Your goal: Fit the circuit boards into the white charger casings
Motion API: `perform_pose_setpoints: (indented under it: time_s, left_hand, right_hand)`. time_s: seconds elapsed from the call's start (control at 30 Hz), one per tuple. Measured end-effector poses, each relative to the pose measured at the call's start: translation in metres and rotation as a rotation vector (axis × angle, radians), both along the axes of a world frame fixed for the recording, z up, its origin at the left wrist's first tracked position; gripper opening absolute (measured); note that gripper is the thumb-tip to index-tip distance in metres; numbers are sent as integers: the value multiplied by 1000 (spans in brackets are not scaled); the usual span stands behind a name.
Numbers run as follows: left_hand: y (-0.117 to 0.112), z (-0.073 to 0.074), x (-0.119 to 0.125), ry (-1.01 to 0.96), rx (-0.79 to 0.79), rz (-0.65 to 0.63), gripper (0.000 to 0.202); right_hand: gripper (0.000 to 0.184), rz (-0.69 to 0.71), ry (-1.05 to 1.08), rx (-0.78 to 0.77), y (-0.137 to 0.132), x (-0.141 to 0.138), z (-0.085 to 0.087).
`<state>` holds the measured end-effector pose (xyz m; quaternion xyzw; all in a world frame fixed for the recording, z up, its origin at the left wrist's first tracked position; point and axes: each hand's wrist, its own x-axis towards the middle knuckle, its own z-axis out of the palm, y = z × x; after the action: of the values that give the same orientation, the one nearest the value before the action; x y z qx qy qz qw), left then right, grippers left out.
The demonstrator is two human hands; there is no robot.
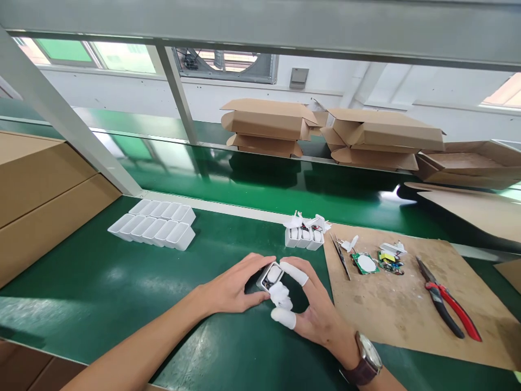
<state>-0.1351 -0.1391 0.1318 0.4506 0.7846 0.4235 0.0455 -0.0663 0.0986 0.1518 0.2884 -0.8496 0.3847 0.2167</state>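
Observation:
My left hand grips a small white plastic case between thumb and fingers, just above or on the green bench; I cannot tell which. Its open top shows a white round pad and dark electronic parts. A crumpled-looking white plastic piece sits at the case's lower right. My right hand curves around that side, thumb and index finger apart and covered by white finger cots. The index fingertip is at the case's upper corner, the thumb tip by the white piece. A watch is on the right wrist.
Rows of white cases stand at left; filled cases at centre right. On a brown board lie tweezers, circuit boards and red-black pliers. Cardboard boxes stand behind; a large carton is left.

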Motion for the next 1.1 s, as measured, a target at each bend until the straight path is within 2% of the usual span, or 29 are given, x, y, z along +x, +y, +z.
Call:
perform_pose_setpoints:
  time_s: [0.13,0.27,0.4,0.5,0.6,0.73,0.87,1.0,1.1]
  left_hand:
    - [1,-3,3,-118,68,26,76]
    - [3,-5,1,-175,156,52,74]
    - [3,-2,3,-226,145,113,75]
    - [2,-2,5,-189,132,137,91]
    - [2,-3,7,-155,146,147,104]
    - [4,-7,9,-132,161,195,95]
    - [6,-12,7,-78,217,204,92]
    - [4,-6,4,37,290,180,96]
    - [5,2,3,150,270,147,81]
  right_hand:
    - [41,26,-72,-28,2,-5,-1]
    - [41,60,-6,16,-2,-14,-13]
    - [39,22,81,111,1,-15,-21]
    - [42,-34,141,140,2,-13,-19]
    - [38,-40,104,86,0,-12,-17]
    - [31,19,-11,35,-7,-16,-21]
    - [37,-8,58,12,-9,-16,-25]
    - [36,-38,82,16,-8,-12,-24]
    - [37,-13,30,51,-9,-11,-25]
